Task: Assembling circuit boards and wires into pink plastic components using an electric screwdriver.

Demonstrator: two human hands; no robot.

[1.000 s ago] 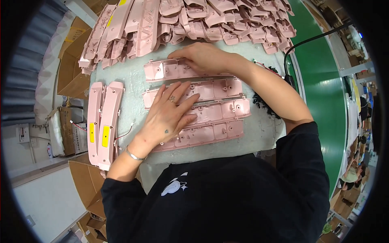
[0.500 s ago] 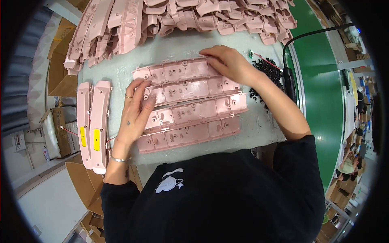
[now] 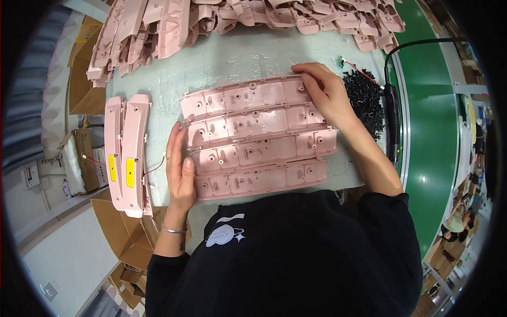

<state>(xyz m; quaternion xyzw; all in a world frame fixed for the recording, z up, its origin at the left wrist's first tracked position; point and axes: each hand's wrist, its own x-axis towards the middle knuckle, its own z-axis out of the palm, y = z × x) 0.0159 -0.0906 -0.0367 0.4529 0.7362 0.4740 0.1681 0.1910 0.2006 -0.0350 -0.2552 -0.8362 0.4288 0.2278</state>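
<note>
Several long pink plastic shells [image 3: 272, 120] lie side by side, hollow side up, showing screw posts and small clips. My left hand [image 3: 180, 171] rests along their left ends, fingers stretched and thumb apart, touching the ends without grasping. At the far right, my right hand [image 3: 328, 98] bends round the end of the farthest shell [image 3: 252, 94], its thumb at the corner and fingers beyond the far edge; part of that end is hidden. Left of my left hand lie two pink covers [image 3: 136, 121], outer side up, with yellow labels and thin wires.
A heap of pink plastic parts [image 3: 259, 16] fills the far side of the table. Black screws [image 3: 364, 100] lie in a pile to the right, beside a black corded tool [image 3: 391, 113] and a small green circuit board [image 3: 342, 62]. Beyond runs a green surface [image 3: 430, 158]. Cardboard boxes [image 3: 119, 232] stand left.
My left hand has drawn back from over the shells to their left ends, its fingers straightening. My right hand stays at the farthest shell's right end. The whole view has shifted slightly.
</note>
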